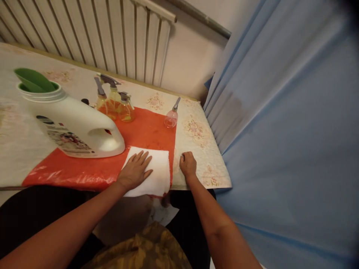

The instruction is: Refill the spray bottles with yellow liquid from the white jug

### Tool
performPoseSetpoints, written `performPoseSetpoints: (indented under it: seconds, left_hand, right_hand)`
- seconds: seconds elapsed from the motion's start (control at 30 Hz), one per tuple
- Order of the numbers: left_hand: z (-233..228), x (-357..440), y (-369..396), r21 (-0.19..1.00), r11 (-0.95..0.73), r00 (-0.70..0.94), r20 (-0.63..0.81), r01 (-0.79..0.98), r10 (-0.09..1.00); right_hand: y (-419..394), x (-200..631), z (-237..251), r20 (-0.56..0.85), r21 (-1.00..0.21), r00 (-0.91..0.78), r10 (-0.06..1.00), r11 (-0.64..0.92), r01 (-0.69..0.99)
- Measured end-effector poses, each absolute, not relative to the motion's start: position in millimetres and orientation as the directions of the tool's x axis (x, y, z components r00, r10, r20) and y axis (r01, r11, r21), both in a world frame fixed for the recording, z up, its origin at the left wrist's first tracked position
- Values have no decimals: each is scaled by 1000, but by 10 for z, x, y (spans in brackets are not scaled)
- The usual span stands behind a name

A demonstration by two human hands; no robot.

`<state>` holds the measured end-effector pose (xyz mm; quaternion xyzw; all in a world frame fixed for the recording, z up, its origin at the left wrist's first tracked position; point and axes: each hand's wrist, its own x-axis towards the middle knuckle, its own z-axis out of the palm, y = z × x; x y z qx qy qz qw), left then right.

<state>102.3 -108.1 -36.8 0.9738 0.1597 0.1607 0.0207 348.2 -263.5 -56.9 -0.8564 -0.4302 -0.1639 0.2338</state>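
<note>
My left hand [136, 170] lies flat on a folded white cloth [158, 168], fingers spread and pointing away from me. The cloth rests on a red plastic sheet [148, 130] at the table's front edge and hangs slightly over it. Just right of the sheet, my right hand [188, 164] is closed in a fist on the flowered tablecloth [200, 147]; its inside is hidden. Left of the cloth, a big white jug [81, 123] with a green scoop [35, 80] in its mouth stands on the sheet.
Several spray bottles [113, 101] with yellowish liquid stand behind the jug. A small pink clear bottle [171, 118] with a grey top stands at the sheet's far right corner. A radiator [112, 37] lines the wall behind, and a blue curtain [280, 130] hangs along the right.
</note>
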Motion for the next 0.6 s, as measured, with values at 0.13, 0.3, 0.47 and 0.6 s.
performPoseSetpoints:
  seconds: [0.13, 0.3, 0.47, 0.6]
  left_hand:
    - [-345, 1023, -1101, 60, -949, 906, 287, 308, 312]
    - [-331, 1027, -1116, 69, -949, 906, 282, 308, 315]
    - [-323, 1027, -1123, 102, -948, 902, 292, 302, 318]
    - [-315, 1027, -1130, 121, -949, 899, 306, 291, 314]
  right_hand:
    - [-2647, 3500, -571, 472, -256, 578, 666, -524, 812]
    - [-2660, 3508, -564, 464, -254, 577, 673, -523, 814]
    - [-2668, 3503, -557, 468, -256, 576, 670, -522, 814]
    - [-2660, 3511, -563, 473, -262, 579, 664, -521, 812]
